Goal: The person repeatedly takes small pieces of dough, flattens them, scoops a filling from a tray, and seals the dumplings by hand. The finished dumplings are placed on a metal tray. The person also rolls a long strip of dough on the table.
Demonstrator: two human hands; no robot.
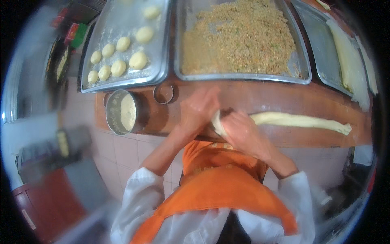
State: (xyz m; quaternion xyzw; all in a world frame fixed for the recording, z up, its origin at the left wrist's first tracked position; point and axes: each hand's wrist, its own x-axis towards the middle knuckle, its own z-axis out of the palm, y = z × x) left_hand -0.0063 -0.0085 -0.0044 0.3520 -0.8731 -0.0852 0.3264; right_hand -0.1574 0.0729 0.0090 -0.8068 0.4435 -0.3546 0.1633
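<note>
A long rope of pale dough lies along the wooden worktop, its far end at the right. My right hand is closed around the rope's left part, and a short length of dough shows between both hands. Just left of it, my left hand is blurred, with its fingers bunched near the dough; whether it holds a piece is unclear. Several round dough pieces sit on a floured metal tray at the upper left. Crumbly filling is spread in the middle metal tray.
A metal bowl with flour stands at the worktop's left front edge. A metal ring lies beside it. Another tray at the upper right has a pale sheet along it. The wooden worktop ends before my orange apron.
</note>
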